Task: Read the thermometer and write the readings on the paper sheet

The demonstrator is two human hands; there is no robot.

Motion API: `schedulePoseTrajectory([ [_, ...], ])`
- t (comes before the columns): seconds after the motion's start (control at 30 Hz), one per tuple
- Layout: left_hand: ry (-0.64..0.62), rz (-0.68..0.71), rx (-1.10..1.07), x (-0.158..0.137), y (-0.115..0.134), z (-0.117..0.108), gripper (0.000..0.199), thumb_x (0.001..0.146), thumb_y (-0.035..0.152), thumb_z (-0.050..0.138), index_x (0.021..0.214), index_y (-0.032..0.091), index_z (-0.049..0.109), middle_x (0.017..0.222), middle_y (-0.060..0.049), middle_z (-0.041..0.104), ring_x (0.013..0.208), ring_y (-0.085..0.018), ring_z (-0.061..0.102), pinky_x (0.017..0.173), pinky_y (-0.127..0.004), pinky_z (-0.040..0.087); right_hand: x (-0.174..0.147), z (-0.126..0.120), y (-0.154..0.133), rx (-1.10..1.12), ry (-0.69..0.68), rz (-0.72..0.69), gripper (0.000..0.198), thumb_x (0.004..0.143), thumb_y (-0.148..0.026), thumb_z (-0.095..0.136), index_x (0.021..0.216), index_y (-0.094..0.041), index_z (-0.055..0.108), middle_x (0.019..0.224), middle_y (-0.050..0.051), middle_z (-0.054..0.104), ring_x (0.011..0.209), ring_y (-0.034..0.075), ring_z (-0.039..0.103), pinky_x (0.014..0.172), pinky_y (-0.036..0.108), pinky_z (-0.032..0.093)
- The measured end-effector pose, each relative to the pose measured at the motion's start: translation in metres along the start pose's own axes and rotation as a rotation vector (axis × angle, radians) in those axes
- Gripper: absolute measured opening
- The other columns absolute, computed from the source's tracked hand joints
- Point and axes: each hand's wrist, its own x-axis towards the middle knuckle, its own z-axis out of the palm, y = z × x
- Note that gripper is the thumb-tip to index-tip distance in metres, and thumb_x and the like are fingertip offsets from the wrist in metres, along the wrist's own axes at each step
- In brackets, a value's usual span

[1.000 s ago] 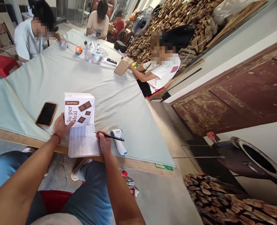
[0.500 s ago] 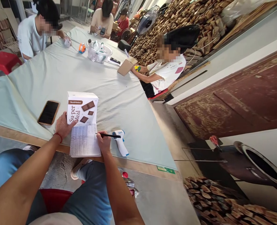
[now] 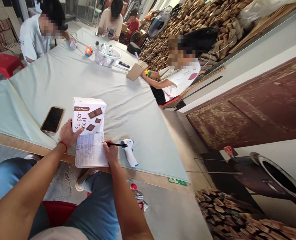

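Note:
My left hand (image 3: 69, 131) is closed on the lower left corner of a white box (image 3: 89, 115) printed "NutriMotion Su-per Meal", its thumb across the printed face. Directly below the box lies a sheet of paper (image 3: 89, 151) covered with rows of handwriting, its near end at the table edge. A black pen (image 3: 116, 144) is held in my right hand (image 3: 110, 151), tip at the paper's right side. Just right of that hand lies a white and blue infrared thermometer (image 3: 130, 154). A phone (image 3: 52, 119) with a dark screen lies left of the box.
A cloth-covered table (image 3: 127, 113) stretches ahead. On its far part stand a clear plastic basket (image 3: 107, 60) of bottles and an orange-blue roll (image 3: 88, 50). At the right, a person (image 3: 180, 76) handles a cardboard box (image 3: 137, 70). Other people sit at the left and far end.
The view has shifted very slightly. Both hands, the box, the paper and the pen stay in nearly the same places. The person at the right has tilted their head a little.

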Motion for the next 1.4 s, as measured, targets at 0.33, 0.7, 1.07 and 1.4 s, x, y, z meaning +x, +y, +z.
schedulePoseTrajectory([
  [0.33, 0.013, 0.008, -0.001, 0.0002, -0.0008, 0.001, 0.058, 0.082, 0.06, 0.06, 0.123, 0.02, 0.051, 0.114, -0.014, 0.069, 0.112, -0.037, 0.062, 0.095, -0.051, 0.049, 0.0002, -0.002, -0.0021, -0.012, 0.015, -0.02, 0.019, 0.075, -0.041, 0.048, 0.072, -0.025, 0.057, 0.067, 0.002, 0.066, 0.069, 0.021, 0.061, 0.07, 0.032, 0.05],
  [0.7, 0.01, 0.007, 0.0, 0.0005, -0.0005, 0.0012, 0.057, 0.082, 0.06, 0.061, 0.122, 0.02, 0.052, 0.113, -0.014, 0.069, 0.111, -0.038, 0.063, 0.093, -0.051, 0.049, -0.0006, -0.0021, -0.0029, -0.019, 0.021, -0.022, 0.02, 0.075, -0.043, 0.048, 0.071, -0.025, 0.056, 0.066, 0.002, 0.065, 0.067, 0.021, 0.06, 0.069, 0.032, 0.049],
  [1.07, 0.007, -0.002, -0.01, 0.0005, 0.0012, -0.0001, 0.057, 0.082, 0.059, 0.062, 0.122, 0.02, 0.052, 0.115, -0.014, 0.069, 0.112, -0.038, 0.062, 0.095, -0.051, 0.049, -0.0005, -0.0029, -0.0029, 0.014, 0.036, -0.011, 0.02, 0.074, -0.042, 0.047, 0.07, -0.025, 0.056, 0.066, 0.002, 0.065, 0.068, 0.021, 0.06, 0.069, 0.032, 0.05],
  [1.4, 0.003, 0.001, -0.003, 0.0, 0.0019, -0.0003, 0.056, 0.082, 0.06, 0.061, 0.12, 0.019, 0.052, 0.113, -0.014, 0.069, 0.111, -0.038, 0.062, 0.094, -0.052, 0.049, -0.0005, -0.0021, -0.0039, 0.014, 0.046, 0.004, 0.021, 0.072, -0.044, 0.048, 0.07, -0.025, 0.056, 0.066, 0.002, 0.063, 0.067, 0.021, 0.059, 0.069, 0.033, 0.048],
])
